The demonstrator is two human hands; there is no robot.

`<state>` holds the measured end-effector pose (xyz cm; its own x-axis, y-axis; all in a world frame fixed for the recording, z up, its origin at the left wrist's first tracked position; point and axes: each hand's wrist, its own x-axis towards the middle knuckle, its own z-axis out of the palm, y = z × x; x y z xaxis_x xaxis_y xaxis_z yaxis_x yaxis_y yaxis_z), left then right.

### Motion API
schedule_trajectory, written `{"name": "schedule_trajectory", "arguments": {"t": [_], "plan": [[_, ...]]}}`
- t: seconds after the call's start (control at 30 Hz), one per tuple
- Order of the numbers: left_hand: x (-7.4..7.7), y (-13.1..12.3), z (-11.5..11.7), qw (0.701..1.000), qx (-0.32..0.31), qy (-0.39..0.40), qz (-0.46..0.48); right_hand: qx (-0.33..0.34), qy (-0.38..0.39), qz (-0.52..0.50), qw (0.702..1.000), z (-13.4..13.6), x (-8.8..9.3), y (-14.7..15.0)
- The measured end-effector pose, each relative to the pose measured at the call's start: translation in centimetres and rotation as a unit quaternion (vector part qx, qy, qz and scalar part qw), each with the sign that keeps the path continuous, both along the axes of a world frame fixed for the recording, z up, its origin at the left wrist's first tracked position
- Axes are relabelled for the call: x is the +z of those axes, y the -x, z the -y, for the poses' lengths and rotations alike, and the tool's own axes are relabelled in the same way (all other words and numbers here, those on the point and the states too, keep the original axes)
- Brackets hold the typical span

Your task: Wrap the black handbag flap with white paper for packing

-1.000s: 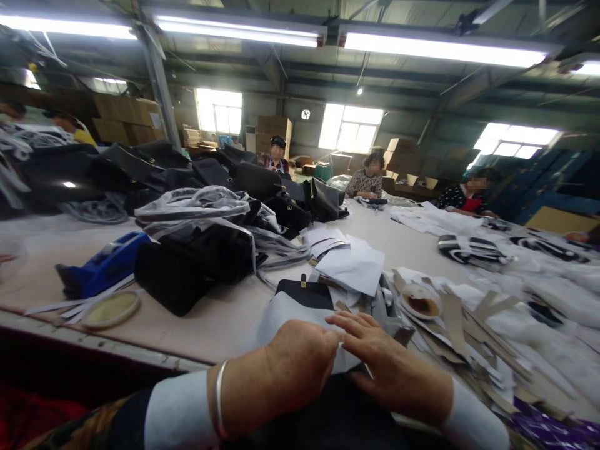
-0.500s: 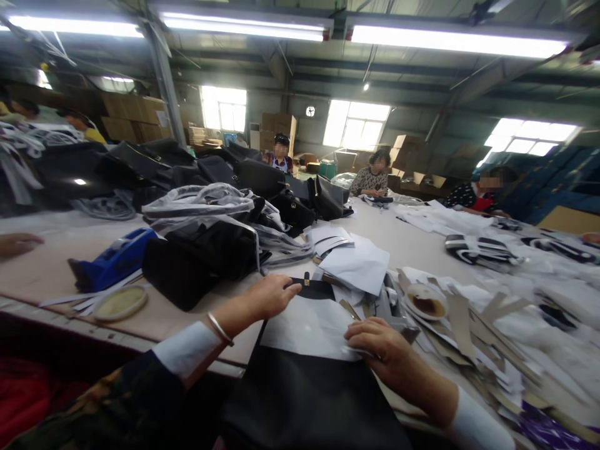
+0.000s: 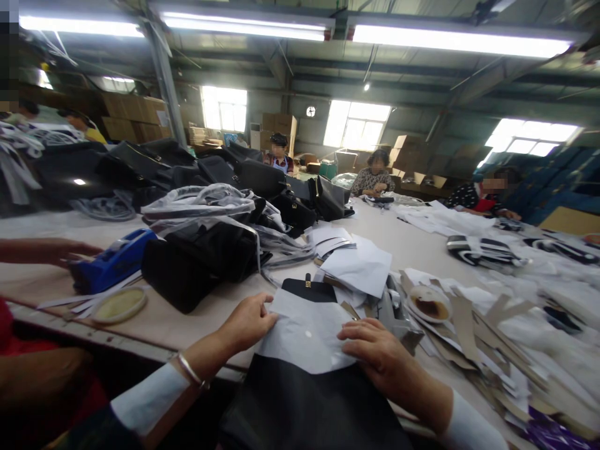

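Note:
A thin white sheet [image 3: 304,331] lies over the flap of a black bag [image 3: 309,406], whose lower part spreads toward me past the table edge. Beyond the sheet shows the flap's dark end with a small gold clasp [image 3: 308,282]. My left hand [image 3: 248,322] pinches the sheet's left edge, fingers closed. At the opposite edge, my right hand [image 3: 382,350] grips the sheet with its fingers curled over the top; its thumb is hidden.
A co-worker's hand [image 3: 70,250] reaches to a blue tape dispenser [image 3: 112,259] at left. Black bags [image 3: 201,259] pile up behind a round dish [image 3: 119,305]. White papers [image 3: 359,262], a brown-stained bowl [image 3: 429,304] and card strips [image 3: 464,325] lie rightward. Several people sit beyond.
My left hand has moved from the clasp end down to the sheet's left edge. The right hand stays near the right edge. The co-worker's hand has reached in to the tape dispenser.

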<state>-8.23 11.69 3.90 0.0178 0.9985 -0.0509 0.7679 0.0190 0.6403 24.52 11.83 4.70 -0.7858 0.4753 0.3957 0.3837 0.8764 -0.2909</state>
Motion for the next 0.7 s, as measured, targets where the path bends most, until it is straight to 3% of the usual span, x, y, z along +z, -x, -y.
{"name": "schedule_trajectory", "arguments": {"t": [0.1, 0.23, 0.37, 0.47, 0.57, 0.63, 0.7], "plan": [[-0.5, 0.3, 0.5, 0.999, 0.041, -0.029, -0.015, 0.005, -0.029, -0.010, 1.000, -0.1, -0.2, -0.2], [-0.4, 0.3, 1.0, 0.998, 0.019, -0.014, -0.064, 0.009, -0.010, 0.005, 1.000, 0.0, -0.4, -0.7], [2.0, -0.1, 0.5, 0.971, -0.035, -0.035, -0.235, 0.027, 0.048, 0.030, 0.998, 0.4, 0.3, -0.6], [5.9, -1.3, -0.6, 0.936, -0.139, -0.094, -0.309, 0.039, 0.086, 0.062, 0.994, 0.6, 1.0, -0.2], [9.5, -3.5, -2.2, 0.911, -0.288, -0.102, -0.278, 0.043, 0.099, 0.084, 0.991, 0.6, 1.4, 0.3], [10.6, -5.3, -3.5, 0.896, -0.372, -0.080, -0.231, 0.043, 0.101, 0.096, 0.989, 0.6, 1.4, 0.4], [10.0, -6.8, -4.8, 0.879, -0.432, -0.058, -0.194, 0.041, 0.103, 0.102, 0.989, 0.5, 1.3, 0.3]]}}
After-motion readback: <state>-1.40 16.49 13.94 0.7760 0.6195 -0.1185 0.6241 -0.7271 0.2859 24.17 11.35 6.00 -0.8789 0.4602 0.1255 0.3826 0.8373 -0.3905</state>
